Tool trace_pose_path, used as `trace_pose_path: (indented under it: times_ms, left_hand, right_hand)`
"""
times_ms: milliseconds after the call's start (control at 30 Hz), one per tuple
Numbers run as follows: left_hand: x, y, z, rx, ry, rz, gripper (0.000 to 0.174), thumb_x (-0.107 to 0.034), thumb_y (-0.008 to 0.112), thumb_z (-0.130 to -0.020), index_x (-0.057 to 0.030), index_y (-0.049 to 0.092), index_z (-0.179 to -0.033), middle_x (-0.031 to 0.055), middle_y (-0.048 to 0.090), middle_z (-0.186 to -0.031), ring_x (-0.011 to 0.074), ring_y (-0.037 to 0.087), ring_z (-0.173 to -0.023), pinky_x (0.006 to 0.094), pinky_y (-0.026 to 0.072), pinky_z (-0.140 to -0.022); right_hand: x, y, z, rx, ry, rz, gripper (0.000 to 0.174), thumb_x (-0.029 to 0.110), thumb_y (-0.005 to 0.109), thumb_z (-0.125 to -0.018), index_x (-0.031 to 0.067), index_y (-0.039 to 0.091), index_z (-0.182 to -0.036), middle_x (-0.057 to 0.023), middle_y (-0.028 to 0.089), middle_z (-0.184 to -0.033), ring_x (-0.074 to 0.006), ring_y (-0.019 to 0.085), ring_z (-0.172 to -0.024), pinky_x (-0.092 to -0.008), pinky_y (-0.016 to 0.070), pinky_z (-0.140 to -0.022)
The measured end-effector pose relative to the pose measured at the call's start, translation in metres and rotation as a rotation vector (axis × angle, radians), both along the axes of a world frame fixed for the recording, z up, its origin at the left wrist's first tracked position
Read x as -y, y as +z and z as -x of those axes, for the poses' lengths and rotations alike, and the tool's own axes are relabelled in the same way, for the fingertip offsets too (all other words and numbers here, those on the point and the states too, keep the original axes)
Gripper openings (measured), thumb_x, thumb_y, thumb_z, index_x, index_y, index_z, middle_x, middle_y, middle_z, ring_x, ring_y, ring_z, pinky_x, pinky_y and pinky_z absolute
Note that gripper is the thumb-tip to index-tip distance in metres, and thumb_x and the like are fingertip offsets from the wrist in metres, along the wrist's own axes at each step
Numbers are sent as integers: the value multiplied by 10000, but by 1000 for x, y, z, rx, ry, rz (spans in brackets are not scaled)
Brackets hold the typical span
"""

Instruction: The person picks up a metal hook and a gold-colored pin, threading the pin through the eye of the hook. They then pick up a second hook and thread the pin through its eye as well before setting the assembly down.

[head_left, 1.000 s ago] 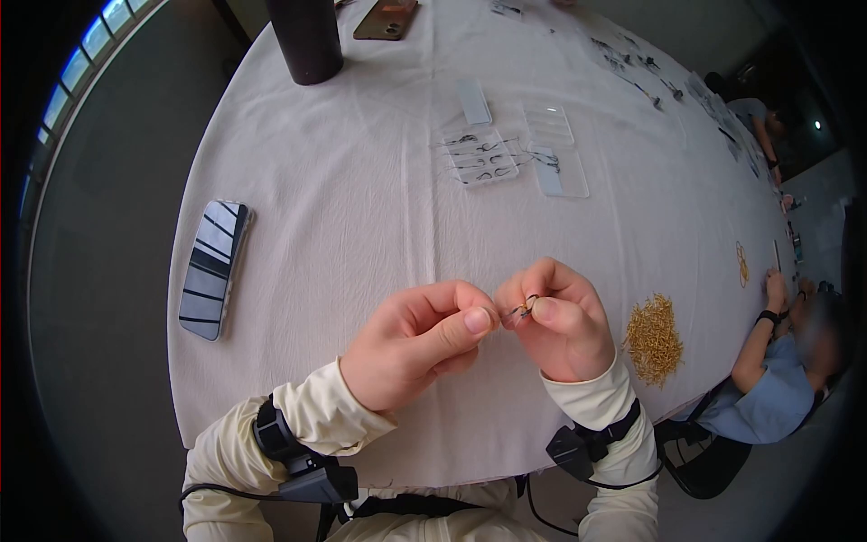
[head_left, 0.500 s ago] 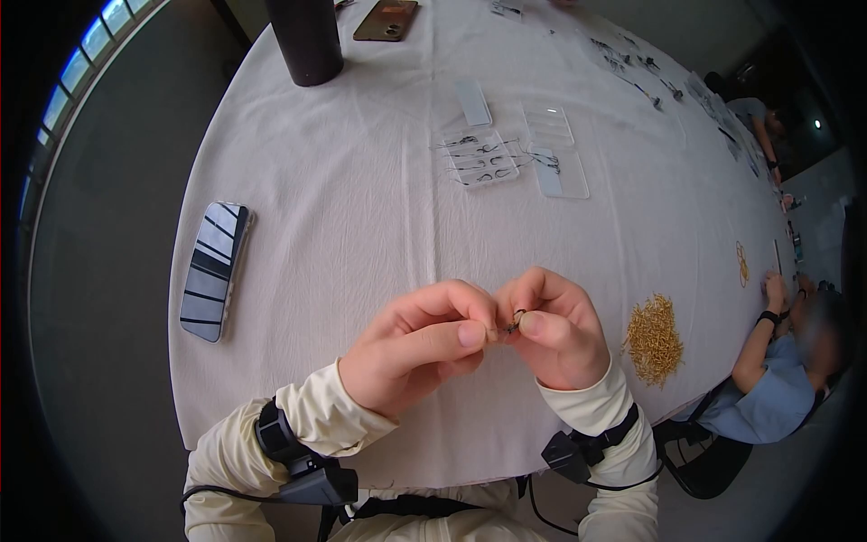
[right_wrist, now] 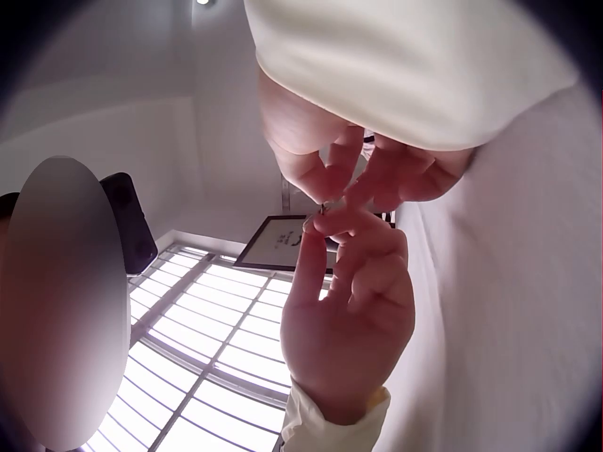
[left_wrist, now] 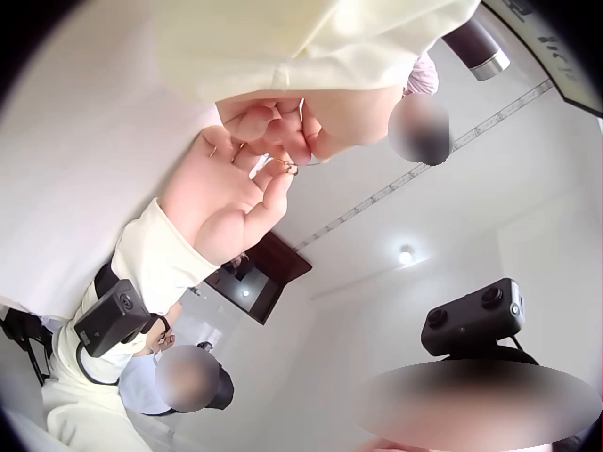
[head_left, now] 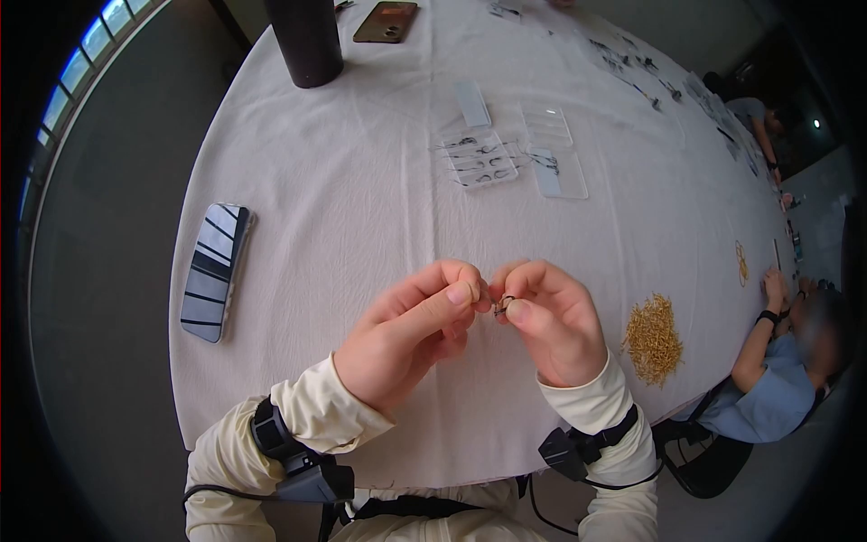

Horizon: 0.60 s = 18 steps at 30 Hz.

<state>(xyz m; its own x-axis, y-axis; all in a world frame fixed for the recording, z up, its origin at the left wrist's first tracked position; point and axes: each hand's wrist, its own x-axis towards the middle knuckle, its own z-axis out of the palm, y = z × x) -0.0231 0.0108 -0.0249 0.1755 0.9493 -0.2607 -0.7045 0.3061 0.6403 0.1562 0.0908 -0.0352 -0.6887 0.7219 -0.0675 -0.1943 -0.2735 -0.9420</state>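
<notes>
Both hands meet close above the front of the cloth-covered table, fingertips nearly touching. Between thumb and forefinger, my right hand (head_left: pixel 560 325) pinches a small dark fish hook (head_left: pixel 502 305), its curved wire showing at the fingertips. My left hand (head_left: pixel 406 330) faces it with thumb and forefinger pinched together on a thin line (left_wrist: pixel 309 165), mostly hidden by the fingers. A tiny gold-coloured glint shows by the right fingertips in the left wrist view. Beyond the hands, a clear compartment box (head_left: pixel 492 183) holds several dark hooks with lines. A heap of small gold-coloured pieces (head_left: pixel 654 339) lies right of my right hand.
A phone (head_left: pixel 215 271) lies at the left edge. A dark tumbler (head_left: pixel 305 45) and a brown phone (head_left: pixel 386 22) stand farther back. Beside the compartment box lies an open clear case (head_left: pixel 569 176). Another person (head_left: pixel 759 384) sits at the right, near a gold-coloured loop (head_left: pixel 742 262).
The hands dipped slightly, then rose a little and shifted left. The hook turned in the right fingertips, and the left fingertips drew slightly away from it. Both pinches are kept.
</notes>
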Motion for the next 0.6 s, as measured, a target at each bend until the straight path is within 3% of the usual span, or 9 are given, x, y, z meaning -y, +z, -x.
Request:
trace_pose_path:
  times_ms: [200,600]
  left_hand:
    - [-1,-2,5,-204,47,-65,141,-238,551,-989,-99,560,-1010,4,521,-1003,46,407,-754,214,345,-674]
    - [2,0,-4,-334,34,-174,126,-196,540,-998,-79,570,-1033,-11,553,-985,31,385,-751,196,316,-641]
  right_hand:
    - [-4,-5,-2,-39,-19,-69,83,82,615,-895,45,597,-967,-58,541,-1127,-113,503,-1003,-279,399,-897]
    - [6,0,8,-158,-45,99,96,41,599,-922,25,587,-1016,-88,606,-1093,-155,579,-992,-321,461,-906]
